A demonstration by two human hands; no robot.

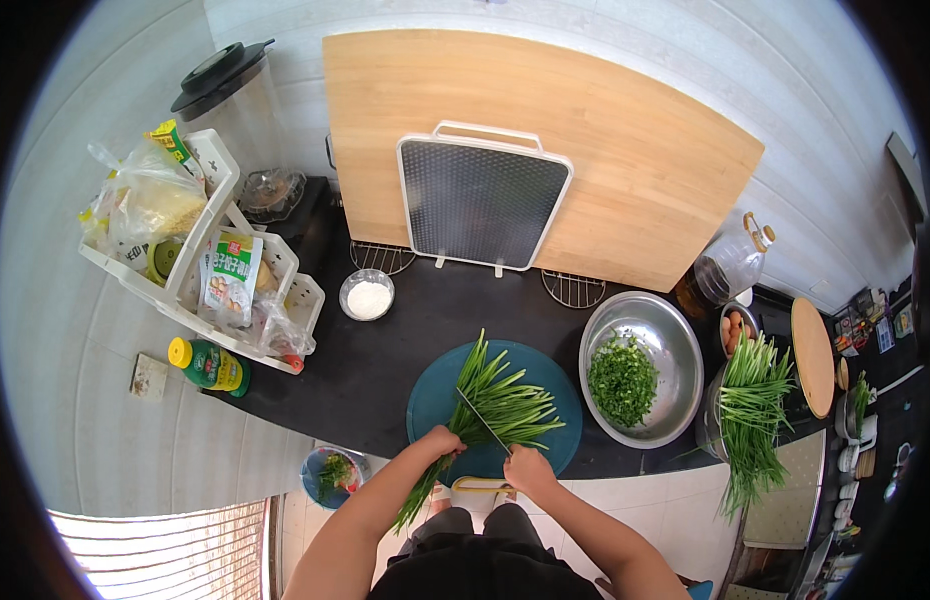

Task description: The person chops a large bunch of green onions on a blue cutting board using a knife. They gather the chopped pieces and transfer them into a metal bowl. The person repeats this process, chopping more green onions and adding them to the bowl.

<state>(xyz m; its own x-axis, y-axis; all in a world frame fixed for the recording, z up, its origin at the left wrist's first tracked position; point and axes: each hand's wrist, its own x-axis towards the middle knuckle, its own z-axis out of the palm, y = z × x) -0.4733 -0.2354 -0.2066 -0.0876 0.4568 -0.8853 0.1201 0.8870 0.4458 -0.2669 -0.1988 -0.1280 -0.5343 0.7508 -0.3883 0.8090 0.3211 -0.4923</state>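
Observation:
A bunch of long green garlic chives (pixel 515 405) lies across a round teal cutting board (pixel 562 450), its lower ends hanging past the counter's front edge. My left hand (pixel 442 443) is closed round the bunch at the board's near left. In my right hand (pixel 528 470) is a knife (pixel 482 418), whose thin blade crosses the chives slantwise; its handle is hidden in my fingers. Just right of the board, a wide steel bowl (pixel 675 335) contains finely chopped greens (pixel 622 382).
Farther right, more chives (pixel 753 400) droop over a pot beside a bowl of eggs (pixel 735 328) and an oil jug (pixel 725 268). A small bowl of white powder (pixel 368 299) stands behind the board. White storage baskets (pixel 180 285) and a green bottle (pixel 209 367) are at left. Below sits a waste bin (pixel 335 478).

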